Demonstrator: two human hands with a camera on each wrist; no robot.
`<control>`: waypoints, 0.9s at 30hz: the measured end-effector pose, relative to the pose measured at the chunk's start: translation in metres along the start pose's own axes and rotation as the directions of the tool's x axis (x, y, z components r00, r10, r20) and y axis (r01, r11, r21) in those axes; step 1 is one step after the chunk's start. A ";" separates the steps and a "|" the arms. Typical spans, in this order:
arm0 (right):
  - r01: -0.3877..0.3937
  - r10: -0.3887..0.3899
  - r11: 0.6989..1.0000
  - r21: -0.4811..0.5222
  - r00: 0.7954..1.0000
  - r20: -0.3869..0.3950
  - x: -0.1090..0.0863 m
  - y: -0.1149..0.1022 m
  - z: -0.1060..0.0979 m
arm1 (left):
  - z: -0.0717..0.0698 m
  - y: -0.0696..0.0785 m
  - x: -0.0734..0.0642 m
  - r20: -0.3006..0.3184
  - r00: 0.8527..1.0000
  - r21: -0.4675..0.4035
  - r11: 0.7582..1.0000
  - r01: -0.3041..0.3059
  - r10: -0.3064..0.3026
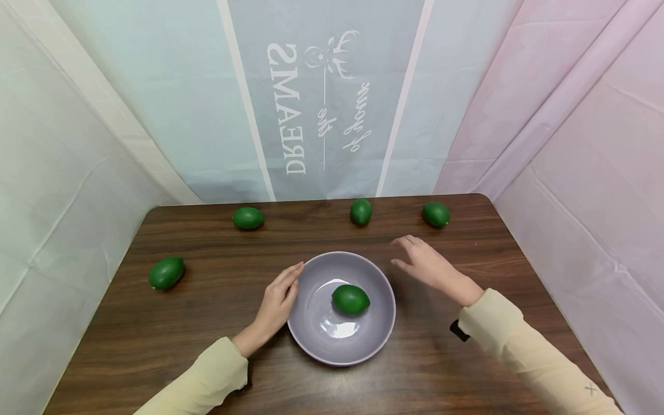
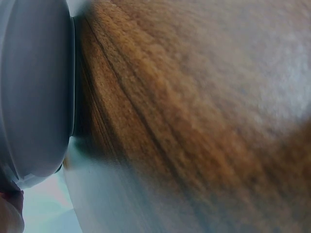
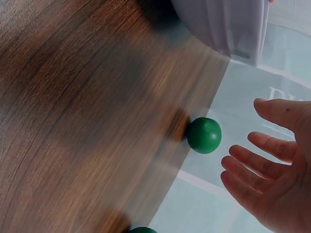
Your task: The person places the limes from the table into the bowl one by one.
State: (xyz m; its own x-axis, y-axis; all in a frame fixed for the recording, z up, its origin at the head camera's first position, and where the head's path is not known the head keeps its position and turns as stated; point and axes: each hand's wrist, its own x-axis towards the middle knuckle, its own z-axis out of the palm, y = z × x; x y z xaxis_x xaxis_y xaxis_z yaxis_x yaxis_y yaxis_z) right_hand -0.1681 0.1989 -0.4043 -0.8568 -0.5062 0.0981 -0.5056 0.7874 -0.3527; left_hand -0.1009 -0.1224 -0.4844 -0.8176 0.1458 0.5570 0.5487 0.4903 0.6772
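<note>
Fingers of the right hand are hanging loosely parted, holding nothing, beside the bowl, in which one green lime is lying; the left hand is resting nearly straight fingers against the bowl's side.

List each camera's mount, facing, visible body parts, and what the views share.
Head: on the head, facing forward and down at table, bowl and five green fruits; shows left hand, right hand, sleeves.
Left wrist: on that wrist, facing the bowl's outer side and table; bit of hand, lower-left corner.
Right wrist: on that wrist, facing the table's far edge and a green fruit; right hand at right.
Shared, head and right wrist: right hand, bowl, table, fruit.
</note>
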 end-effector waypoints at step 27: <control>-0.126 0.126 0.992 0.009 0.992 0.009 0.008 0.038 -0.006 | -0.003 0.003 0.004 0.006 1.000 -0.009 1.000 0.013 -0.013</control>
State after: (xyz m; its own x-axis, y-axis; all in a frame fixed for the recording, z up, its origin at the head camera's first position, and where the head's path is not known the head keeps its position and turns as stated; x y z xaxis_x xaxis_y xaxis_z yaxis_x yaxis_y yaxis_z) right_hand -0.1944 0.2268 -0.4115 -0.9126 -0.4064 0.0449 -0.3930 0.8415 -0.3707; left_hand -0.1025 -0.1227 -0.4788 -0.8254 0.1444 0.5458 0.5399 0.4846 0.6882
